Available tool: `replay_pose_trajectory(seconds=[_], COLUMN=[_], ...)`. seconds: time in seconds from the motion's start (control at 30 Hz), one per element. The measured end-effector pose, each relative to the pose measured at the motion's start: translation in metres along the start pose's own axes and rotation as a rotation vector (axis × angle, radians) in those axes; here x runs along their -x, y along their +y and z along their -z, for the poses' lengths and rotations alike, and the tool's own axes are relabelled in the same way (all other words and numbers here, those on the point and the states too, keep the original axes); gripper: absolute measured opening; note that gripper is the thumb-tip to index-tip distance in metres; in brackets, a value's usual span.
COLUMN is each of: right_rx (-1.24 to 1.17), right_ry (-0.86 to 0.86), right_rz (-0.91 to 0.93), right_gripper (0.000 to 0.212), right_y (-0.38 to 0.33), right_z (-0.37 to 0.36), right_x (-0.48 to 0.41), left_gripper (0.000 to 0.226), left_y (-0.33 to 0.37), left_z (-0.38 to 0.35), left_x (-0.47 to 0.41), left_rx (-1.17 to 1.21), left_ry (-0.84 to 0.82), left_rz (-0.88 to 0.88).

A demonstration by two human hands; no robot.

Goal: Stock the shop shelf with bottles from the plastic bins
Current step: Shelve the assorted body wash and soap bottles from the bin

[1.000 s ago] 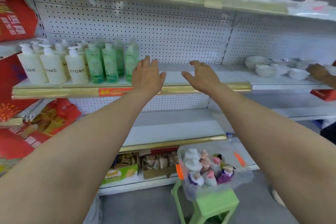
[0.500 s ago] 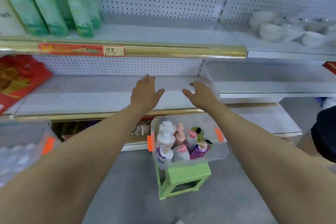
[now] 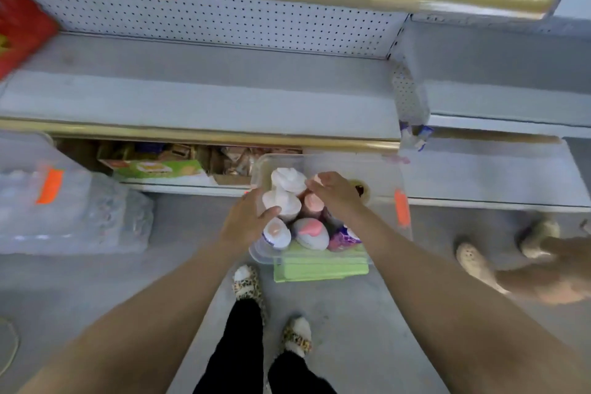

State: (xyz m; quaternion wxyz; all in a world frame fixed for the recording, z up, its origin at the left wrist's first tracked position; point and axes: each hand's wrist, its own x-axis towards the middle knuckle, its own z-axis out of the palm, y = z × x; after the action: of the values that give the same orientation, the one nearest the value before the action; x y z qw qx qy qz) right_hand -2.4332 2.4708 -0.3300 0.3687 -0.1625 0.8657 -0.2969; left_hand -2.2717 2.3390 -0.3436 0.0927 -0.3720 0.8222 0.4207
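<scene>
Below the shelf (image 3: 192,99), on a green stool (image 3: 319,267), stands a clear plastic bin (image 3: 351,159), open-topped, w/ rounded corners and an orange latch (image 3: 401,208) on its right end. Bottles (image 3: 311,232) are packed inside, standing upright, long axis vertical and pump tops pointing up at the camera: white ones at the back-left, pink-capped ones in front, a purple one front-right. Left hand (image 3: 246,222) is at the bin's left rim, thumb lying against a white bottle; its fingers are hidden, so can't tell the grip. Right hand (image 3: 335,195) is over the tops w/ fingers bent down near a white pump; too blurred to tell if it holds anything. Shelf board is flat grey metal, wide and bare across its middle, w/ a gold strip (image 3: 192,134) on the front edge and pegboard (image 3: 208,19) behind. A 2nd bin (image 3: 64,201) stands on the grey floor (image 3: 367,329) well left of the stool, w/ open floor between. Another person's feet (image 3: 473,262) are near the stool's right side.
</scene>
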Motion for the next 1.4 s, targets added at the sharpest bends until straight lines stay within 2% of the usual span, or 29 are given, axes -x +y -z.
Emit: replay_pose_trajectory(seconds=[0.1, 0.23, 0.37, 0.5, 0.8, 0.9, 1.07, 1.3, 1.4], right_rx=[-0.108, -0.104, -0.019, -0.009, -0.034, -0.067, -0.101, -0.237, -0.28], right_ry=[0.008, -0.012, -0.059, -0.056, -0.062, -0.03, 0.133, 0.242, 0.254], right_rz=[0.027, 0.068, 0.085, 0.064, 0.101, 0.097, 0.143, 0.314, 0.339], right_gripper=[0.056, 0.054, 0.05, 0.053, 0.044, 0.04, 0.031, 0.034, 0.036], right_y=[-0.003, -0.008, -0.004, -0.003, 0.004, 0.004, -0.009, -0.048, -0.056], right_z=[-0.013, -0.023, -0.035, -0.051, -0.054, -0.053, -0.033, 0.019, 0.042], right_x=[-0.026, -0.052, -0.069, -0.08, -0.092, -0.09, -0.085, -0.073, -0.07], left_gripper=[0.064, 0.066, 0.058, 0.045, 0.046, 0.047, 0.043, 0.045, 0.055], left_y=[-0.01, -0.023, -0.034, -0.039, -0.046, -0.046, -0.041, -0.028, -0.029], left_z=[-0.016, -0.036, -0.049, -0.051, -0.054, -0.053, -0.05, -0.044, -0.041], left_x=[-0.026, -0.054, -0.064, -0.069, -0.072, -0.072, -0.07, -0.067, -0.075], left_rx=[0.107, 0.225, 0.151, 0.221, 0.223, 0.215, 0.238, 0.224, 0.248], left_ry=[-0.039, -0.074, -0.034, 0.023, 0.029, 0.029, 0.041, -0.129, -0.215], left_rz=[0.018, 0.026, -0.028, -0.041, -0.054, -0.059, -0.069, -0.086, -0.056])
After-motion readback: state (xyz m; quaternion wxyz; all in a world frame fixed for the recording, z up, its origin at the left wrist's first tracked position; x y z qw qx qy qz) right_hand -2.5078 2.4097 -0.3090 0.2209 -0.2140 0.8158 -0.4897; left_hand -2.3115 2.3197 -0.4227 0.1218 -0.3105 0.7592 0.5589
